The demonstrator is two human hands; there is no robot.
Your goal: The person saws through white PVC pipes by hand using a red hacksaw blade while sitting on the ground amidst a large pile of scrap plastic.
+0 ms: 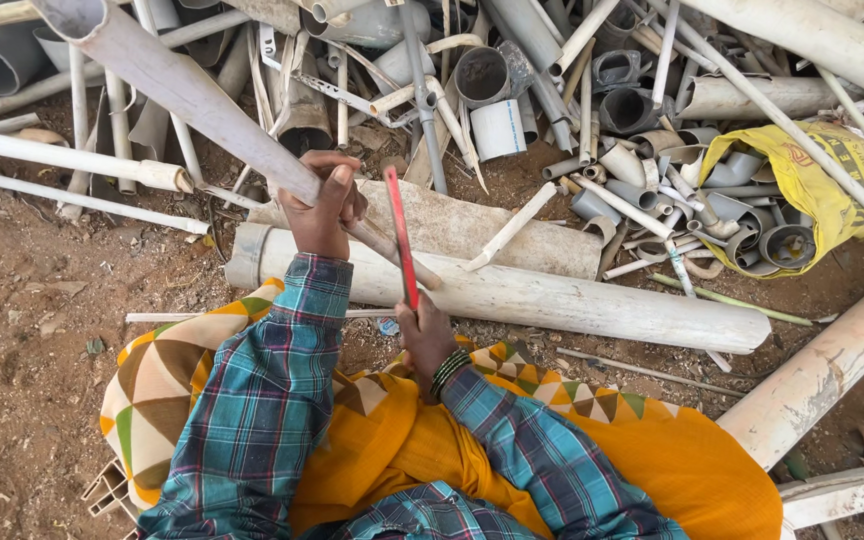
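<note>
Head view: my left hand [320, 205] clamps grey pipe [192, 95]; right hand [424, 335] grips red blade [401, 235] against it; pipe looks uncut.

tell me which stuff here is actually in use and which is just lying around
In use:
- left hand gripping the long grey pipe
- right hand holding the red blade against that pipe
- thick white pipe lying under them

Lying about:
- yellow sack of pipe offcuts
- heap of scrap pipes
- thin white tubes on the dirt
</note>
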